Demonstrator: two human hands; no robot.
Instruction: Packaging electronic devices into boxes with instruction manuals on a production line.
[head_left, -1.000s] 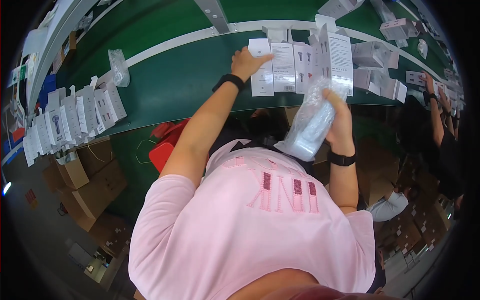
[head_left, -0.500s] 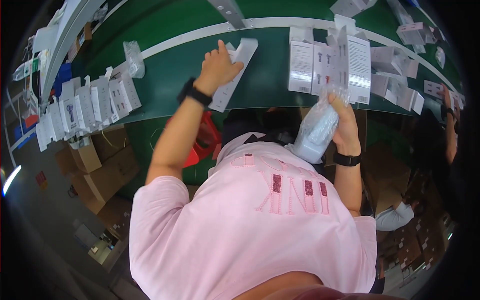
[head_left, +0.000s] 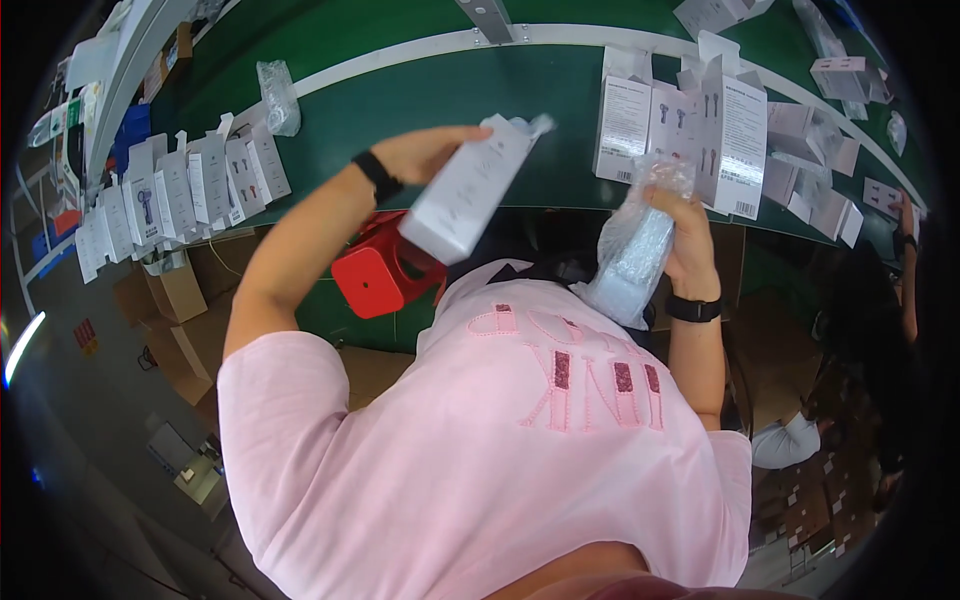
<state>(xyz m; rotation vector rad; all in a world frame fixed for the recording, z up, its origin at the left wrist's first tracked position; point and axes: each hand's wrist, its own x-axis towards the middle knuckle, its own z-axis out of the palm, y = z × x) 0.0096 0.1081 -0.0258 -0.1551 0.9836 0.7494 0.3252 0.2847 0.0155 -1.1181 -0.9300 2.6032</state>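
My left hand (head_left: 425,152) grasps a tilted white box (head_left: 468,195) over the near edge of the worktop (head_left: 345,135); my right hand (head_left: 692,245) grips a wrapped bundle (head_left: 632,255). Green surface separates two box rows (head_left: 190,195).

Right of the white box (head_left: 465,198) in my left hand (head_left: 428,152), bare green tabletop (head_left: 570,125) gives me a passage as far as the upright cartons (head_left: 740,135), where the wrapped pack (head_left: 638,240) in my right hand (head_left: 690,238) blocks part of their near side. Left of the box, there's open surface up to the bubble-wrap bag (head_left: 278,98) and a carton row (head_left: 175,207). Beyond the box, a white rail (head_left: 400,63) and metal post (head_left: 487,20) stand across; on the box's near side sits the red stool (head_left: 372,280).
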